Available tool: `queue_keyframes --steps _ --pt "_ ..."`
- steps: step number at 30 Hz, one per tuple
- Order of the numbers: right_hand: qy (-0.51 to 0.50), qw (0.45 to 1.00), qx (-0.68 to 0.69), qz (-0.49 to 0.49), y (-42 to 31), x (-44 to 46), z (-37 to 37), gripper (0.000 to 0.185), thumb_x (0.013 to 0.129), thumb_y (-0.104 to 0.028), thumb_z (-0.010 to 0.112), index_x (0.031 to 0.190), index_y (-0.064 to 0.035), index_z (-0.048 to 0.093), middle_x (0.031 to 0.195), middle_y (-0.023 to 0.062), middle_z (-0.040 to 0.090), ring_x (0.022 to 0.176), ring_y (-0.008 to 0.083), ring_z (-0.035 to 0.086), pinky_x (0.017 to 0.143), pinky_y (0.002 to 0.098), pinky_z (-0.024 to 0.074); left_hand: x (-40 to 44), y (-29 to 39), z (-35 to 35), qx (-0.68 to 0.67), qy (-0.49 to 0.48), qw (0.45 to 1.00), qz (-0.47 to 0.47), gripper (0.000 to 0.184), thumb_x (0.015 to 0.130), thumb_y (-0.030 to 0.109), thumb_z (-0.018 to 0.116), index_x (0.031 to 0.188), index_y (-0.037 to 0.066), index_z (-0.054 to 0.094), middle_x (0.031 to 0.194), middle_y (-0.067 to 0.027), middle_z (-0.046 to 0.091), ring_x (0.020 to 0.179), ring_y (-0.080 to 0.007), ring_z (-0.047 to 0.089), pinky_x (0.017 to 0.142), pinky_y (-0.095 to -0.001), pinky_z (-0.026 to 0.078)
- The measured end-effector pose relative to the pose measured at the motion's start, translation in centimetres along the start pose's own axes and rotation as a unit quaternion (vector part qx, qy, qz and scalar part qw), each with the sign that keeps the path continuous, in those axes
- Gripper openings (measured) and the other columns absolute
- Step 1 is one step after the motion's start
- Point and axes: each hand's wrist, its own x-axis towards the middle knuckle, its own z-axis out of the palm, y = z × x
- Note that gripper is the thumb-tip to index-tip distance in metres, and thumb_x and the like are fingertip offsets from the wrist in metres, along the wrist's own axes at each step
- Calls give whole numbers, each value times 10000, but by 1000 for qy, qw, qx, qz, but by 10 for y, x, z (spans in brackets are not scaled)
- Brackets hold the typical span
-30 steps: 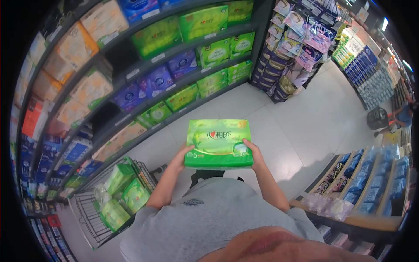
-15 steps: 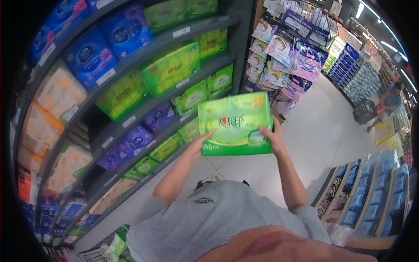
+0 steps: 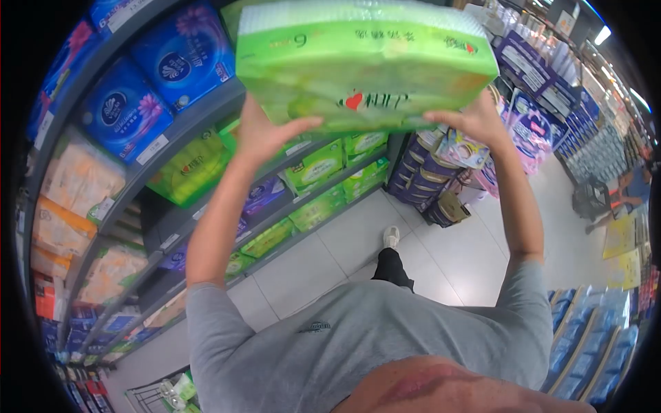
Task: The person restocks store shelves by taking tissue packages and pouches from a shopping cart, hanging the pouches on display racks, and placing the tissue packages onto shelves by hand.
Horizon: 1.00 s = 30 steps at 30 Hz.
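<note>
Compared with a second ago, the green tissue pack (image 3: 365, 69) is raised and tipped, now held before the upper rows of the shelving (image 3: 180, 129); whether the shelving is touched cannot be told. It is clasped between the left hand (image 3: 265, 131) and the right hand (image 3: 478, 122), thumbs laid over it, so the lift is judged as made, release not yet

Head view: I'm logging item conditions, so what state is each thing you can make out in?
Left hand: gripping the green pack, thumb at its lower edge
Right hand: gripping the other end
Green pack: wrapped, held up
Blue packs: side by side on a shelf
Cart: partly in view, loaded
Ceiling light: lit
</note>
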Motion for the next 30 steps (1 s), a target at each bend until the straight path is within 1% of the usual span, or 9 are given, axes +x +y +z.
queue_keyframes --steps 6,9,10,16,22,24,26,28,30 --pt "3 992 -7 -128 93 137 -21 363 710 -109 817 1023 2 670 990 81 697 919 165 641 826 327 512 91 -1 6 182 66 977 92 466 650 194 873 1008 -10 654 955 -107 702 868 -205 666 804 -340 524" --pt "46 992 -5 -120 103 185 -26 518 691 -73 824 1141 4 579 1070 154 636 989 258 609 857 356 490 147 -27 9 262 93 951 134 452 661 209 858 1026 21 667 957 -107 708 851 -227 676 772 -340 526" --pt "55 987 27 -150 119 202 -25 511 674 -43 820 1130 0 595 1040 132 666 972 213 624 855 347 500 161 -37 15 267 94 951 129 452 661 209 858 1026 21 667 957 -107 708 851 -227 676 772 -340 526" --pt "52 979 28 -193 227 286 -26 532 660 -39 821 1139 0 593 1074 146 664 1004 242 626 863 364 500 234 -103 52 343 86 935 -15 446 704 262 818 1065 48 668 1042 -113 700 958 -246 666 836 -343 512" --pt "21 993 33 -108 321 347 -16 524 674 -68 807 1145 -5 588 1081 152 660 997 269 627 860 374 498 304 -165 80 303 80 948 -58 432 708 270 800 1084 94 681 1054 -113 698 980 -266 656 867 -357 496" --pt "-47 997 25 -53 360 364 -10 345 719 -107 791 1023 8 675 995 88 699 907 174 641 835 324 500 323 -168 90 266 38 957 -110 422 697 254 802 1067 85 691 1030 -119 704 951 -266 665 855 -354 501" --pt "-55 995 66 -40 374 371 -9 382 721 -102 779 1067 13 663 1026 95 692 948 202 630 869 327 481 339 -181 98 271 26 953 -132 399 700 295 787 1029 84 711 1005 -129 706 942 -283 666 838 -364 508" --pt "-45 995 91 13 383 374 -8 411 700 -90 802 1078 -6 664 1005 96 700 958 194 640 886 330 486 349 -198 107 283 19 941 -186 527 695 340 780 1142 91 653 1023 -142 699 967 -309 659 855 -384 503" --pt "-38 990 122 59 385 371 -3 465 698 -75 789 1132 -2 641 1078 101 682 1005 204 625 918 333 463 348 -203 118 307 106 942 -85 683 695 361 776 1280 105 534 1054 -171 685 1004 -336 644 881 -398 493"
